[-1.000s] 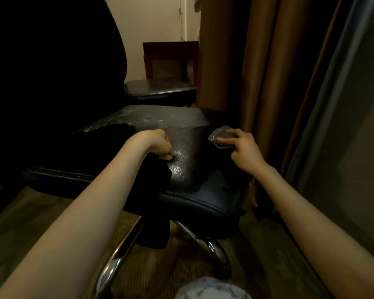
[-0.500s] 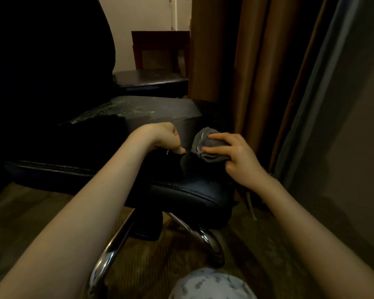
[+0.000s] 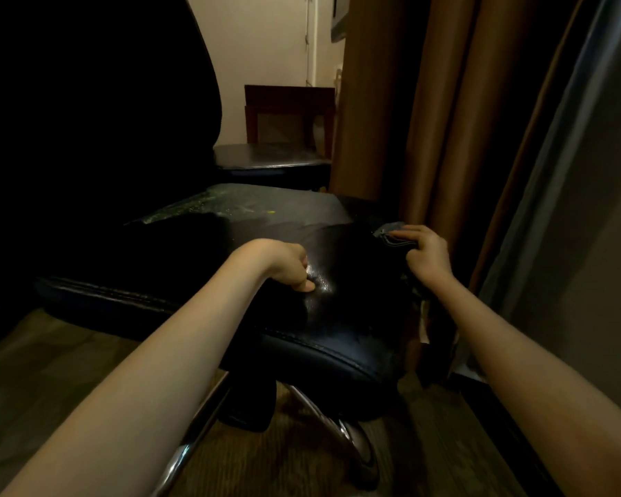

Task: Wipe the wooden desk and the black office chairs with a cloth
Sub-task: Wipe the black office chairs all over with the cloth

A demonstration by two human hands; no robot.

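In the head view, a black office chair (image 3: 337, 252) fills the middle of the frame, its glossy leather seat tilted toward the camera and its tall backrest (image 3: 87, 120) a dark mass in the upper left. The left grip (image 3: 285, 263) sits at the centre of the frame on the seat, fingers curled into a fist with nothing visible inside, thumb tip pressed against the leather beside a bright sheen. The right grip (image 3: 429, 254) is at centre right, at the seat's right edge, its fingers and thumb closed round a small bunched grey cloth (image 3: 388, 234) that touches the leather there. The far part of the seat shows pale, dusty specks. Below the seat, a chrome base leg (image 3: 180, 460) runs to the lower left and another ends at a caster (image 3: 363, 457) in the lower middle, both over a wooden floor (image 3: 51, 371). Behind the seat, at upper centre, is a second dark chair seat (image 3: 266, 159) with a dark wooden frame (image 3: 287, 98) beyond it against a pale wall. Brown curtains (image 3: 427, 102) hang along the upper right, just beside the right grip.
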